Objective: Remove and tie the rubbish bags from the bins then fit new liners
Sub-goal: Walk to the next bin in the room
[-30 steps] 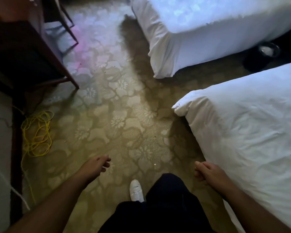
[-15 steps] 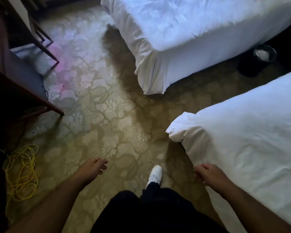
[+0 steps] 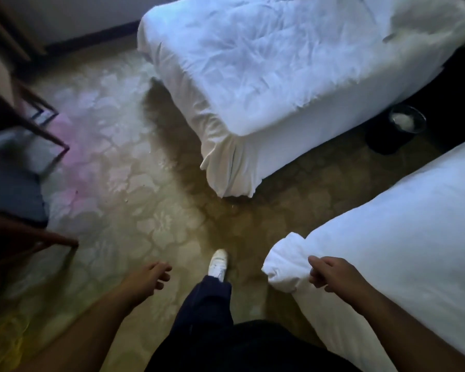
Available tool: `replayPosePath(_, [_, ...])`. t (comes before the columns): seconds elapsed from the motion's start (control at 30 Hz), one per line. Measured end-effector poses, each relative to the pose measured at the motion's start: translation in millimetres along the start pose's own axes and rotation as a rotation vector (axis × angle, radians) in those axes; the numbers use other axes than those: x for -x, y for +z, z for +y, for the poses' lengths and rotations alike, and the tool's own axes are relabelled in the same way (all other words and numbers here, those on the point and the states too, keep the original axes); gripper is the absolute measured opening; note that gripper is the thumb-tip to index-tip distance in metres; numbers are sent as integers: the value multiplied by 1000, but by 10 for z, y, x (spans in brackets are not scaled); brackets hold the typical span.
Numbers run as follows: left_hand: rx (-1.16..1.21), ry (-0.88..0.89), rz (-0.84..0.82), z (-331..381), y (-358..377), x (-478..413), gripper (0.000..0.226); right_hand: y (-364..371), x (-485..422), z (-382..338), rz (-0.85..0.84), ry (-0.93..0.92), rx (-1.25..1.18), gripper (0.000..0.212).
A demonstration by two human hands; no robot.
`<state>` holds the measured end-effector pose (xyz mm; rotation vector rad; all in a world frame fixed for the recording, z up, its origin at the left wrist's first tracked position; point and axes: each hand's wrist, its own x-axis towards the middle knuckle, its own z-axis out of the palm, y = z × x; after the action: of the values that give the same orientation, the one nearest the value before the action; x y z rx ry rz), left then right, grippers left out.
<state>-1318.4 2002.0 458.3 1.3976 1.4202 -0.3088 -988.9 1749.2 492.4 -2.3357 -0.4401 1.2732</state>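
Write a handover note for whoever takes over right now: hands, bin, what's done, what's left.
Left hand: loose, holds nothing.
Right hand: loosely curled, holds nothing, by the corner of the near bed.
Bin: dark, on the floor between the near bed and the far bed, out of arm's reach; something white inside.
Done: nothing visible. No new liner in view.
Left: go to the bin, pull out and tie its bag, fit a liner.

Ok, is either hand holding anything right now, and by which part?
Nothing is held. The left hand and the right hand both hang loosely curled and empty; the bin stands untouched on the carpet.
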Motion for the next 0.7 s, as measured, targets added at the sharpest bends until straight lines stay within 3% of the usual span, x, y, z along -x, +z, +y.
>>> replayPosePath(0.3, [-210,106,-146,1868,-390,-1159,28,-435,-542,-345,182,235,-213,38])
replayPosePath(0.7, [-402,237,-314,4096,524,-2067,32,-1129,-1134,-24,269,430,-470,38])
